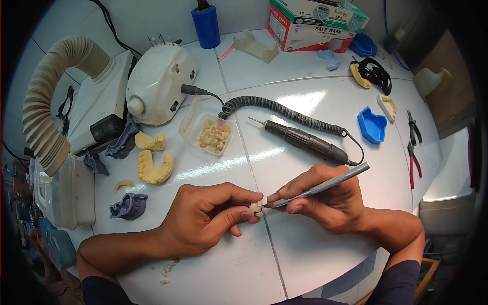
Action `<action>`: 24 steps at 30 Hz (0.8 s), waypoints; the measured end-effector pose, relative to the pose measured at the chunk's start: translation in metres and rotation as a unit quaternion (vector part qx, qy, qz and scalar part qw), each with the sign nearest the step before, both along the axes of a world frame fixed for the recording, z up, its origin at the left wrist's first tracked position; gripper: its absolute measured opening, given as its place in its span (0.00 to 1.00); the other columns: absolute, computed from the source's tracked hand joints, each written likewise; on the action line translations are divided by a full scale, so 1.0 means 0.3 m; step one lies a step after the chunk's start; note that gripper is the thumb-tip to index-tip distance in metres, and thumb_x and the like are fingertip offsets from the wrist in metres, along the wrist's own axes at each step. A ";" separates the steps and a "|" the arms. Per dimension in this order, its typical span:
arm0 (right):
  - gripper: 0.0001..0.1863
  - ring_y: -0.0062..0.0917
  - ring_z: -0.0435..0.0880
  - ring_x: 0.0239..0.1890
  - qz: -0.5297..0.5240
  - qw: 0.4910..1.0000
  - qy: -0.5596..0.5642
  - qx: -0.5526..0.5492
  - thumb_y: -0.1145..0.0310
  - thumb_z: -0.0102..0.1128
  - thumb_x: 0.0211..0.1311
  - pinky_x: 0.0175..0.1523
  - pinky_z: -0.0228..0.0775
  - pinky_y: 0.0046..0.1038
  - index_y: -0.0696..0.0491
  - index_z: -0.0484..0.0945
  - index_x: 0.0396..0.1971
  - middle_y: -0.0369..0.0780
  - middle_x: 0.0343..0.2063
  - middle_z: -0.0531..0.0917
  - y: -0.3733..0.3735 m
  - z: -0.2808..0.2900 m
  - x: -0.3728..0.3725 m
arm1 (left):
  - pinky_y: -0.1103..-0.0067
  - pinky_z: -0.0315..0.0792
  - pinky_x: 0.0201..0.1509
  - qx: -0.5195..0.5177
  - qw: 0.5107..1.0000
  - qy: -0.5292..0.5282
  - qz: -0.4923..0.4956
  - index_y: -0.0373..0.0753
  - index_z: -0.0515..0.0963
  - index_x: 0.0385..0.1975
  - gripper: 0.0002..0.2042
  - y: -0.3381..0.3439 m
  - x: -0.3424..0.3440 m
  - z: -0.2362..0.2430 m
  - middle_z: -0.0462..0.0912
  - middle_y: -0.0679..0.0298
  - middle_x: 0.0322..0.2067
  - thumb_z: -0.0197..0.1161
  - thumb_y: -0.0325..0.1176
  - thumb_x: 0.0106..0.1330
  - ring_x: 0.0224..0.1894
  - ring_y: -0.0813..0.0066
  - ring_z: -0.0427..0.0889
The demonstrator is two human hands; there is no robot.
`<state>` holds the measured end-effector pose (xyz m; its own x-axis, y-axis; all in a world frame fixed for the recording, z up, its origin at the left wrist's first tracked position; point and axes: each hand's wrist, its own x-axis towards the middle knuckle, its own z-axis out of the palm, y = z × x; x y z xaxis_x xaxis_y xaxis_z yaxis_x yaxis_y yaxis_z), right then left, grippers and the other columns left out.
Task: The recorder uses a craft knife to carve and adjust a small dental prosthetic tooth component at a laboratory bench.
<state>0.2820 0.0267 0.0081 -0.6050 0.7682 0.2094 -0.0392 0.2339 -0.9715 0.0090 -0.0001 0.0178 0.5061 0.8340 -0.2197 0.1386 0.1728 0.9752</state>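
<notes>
My left hand [201,218] is closed, pinching a small tooth-coloured dental crown [255,207] between thumb and fingers. In a pencil grip, my right hand [330,206] holds a silver pen-shaped metal tool [335,179]. The tool's thin tip points left and meets or nearly meets the crown's right side, where a dark spot shows; whether they touch I cannot tell. Both hands are above the front middle of the white tabletop. Beyond them lies a black handpiece [305,142] with a thin bit and a coiled cord. A clear box of small tooth-coloured pieces [212,134] is open farther left.
Yellow dental models [155,168] and a grey mould [129,206] lie left of my hands. Behind them stand a white control unit [160,84] and a ribbed hose [46,101]. At right are a blue tray [371,125] and red-handled pliers [413,165].
</notes>
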 end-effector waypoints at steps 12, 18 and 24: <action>0.08 0.25 0.91 0.43 -0.015 1.000 -0.002 -0.006 0.76 0.71 0.69 0.48 0.84 0.26 0.61 0.85 0.44 0.44 0.38 0.90 -0.009 0.001 -0.007 | 0.83 0.88 0.42 0.016 1.000 0.015 -0.011 0.28 0.82 0.56 0.12 0.000 -0.001 -0.003 0.92 0.54 0.43 0.62 0.20 0.76 0.46 0.73 0.92; 0.07 0.30 0.92 0.46 0.017 1.000 -0.010 -0.001 0.75 0.69 0.70 0.52 0.86 0.31 0.61 0.83 0.44 0.47 0.38 0.91 0.011 0.011 -0.006 | 0.82 0.88 0.42 0.022 0.999 0.021 -0.021 0.29 0.82 0.55 0.12 -0.002 -0.002 -0.008 0.92 0.54 0.42 0.62 0.20 0.76 0.47 0.73 0.93; 0.08 0.34 0.94 0.46 0.019 1.000 -0.022 -0.003 0.74 0.69 0.70 0.52 0.88 0.33 0.62 0.82 0.43 0.49 0.38 0.92 0.009 0.019 -0.004 | 0.82 0.88 0.42 0.045 0.998 0.020 -0.027 0.30 0.82 0.55 0.12 -0.003 0.000 -0.006 0.92 0.54 0.42 0.62 0.20 0.75 0.46 0.73 0.93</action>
<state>0.2808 0.0295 0.0139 -0.6418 0.7463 0.1767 -0.0043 0.2269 -0.9739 0.0091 -0.0011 0.0161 0.5431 0.8232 -0.1657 0.1850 0.0752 0.9799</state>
